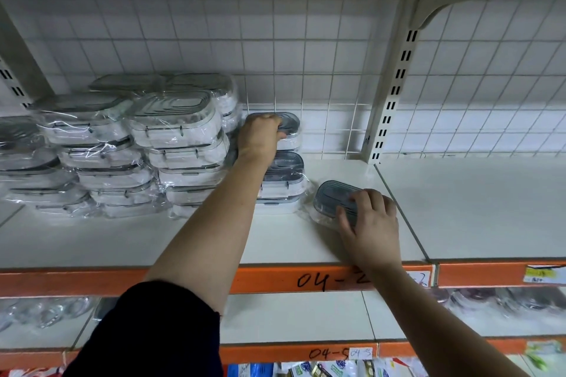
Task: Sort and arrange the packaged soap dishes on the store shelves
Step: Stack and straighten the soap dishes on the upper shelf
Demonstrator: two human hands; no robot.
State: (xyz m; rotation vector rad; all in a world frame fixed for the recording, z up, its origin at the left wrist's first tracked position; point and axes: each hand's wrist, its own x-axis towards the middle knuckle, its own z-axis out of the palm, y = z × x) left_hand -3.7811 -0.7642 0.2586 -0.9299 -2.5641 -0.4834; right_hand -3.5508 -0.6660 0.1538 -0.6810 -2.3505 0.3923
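From the head camera, the left hand [260, 135] curls its fingers over the top soap dish [291, 124] of a short stack by the wire back grid [321, 55]. The right hand [370, 220] grips a single wrapped soap dish [332, 197] lying flat on the white shelf [459, 208], right of the tall stacked soap dishes [177, 138].

Handwritten black "04-2" stands on the upper orange shelf strip [275, 280], its last digit half hidden. The lower strip [275, 353] bears handwritten "04-5", and a white sticker [360, 353] just beside it repeats "04-5". The yellow tag [542, 274] is too blurred to read.
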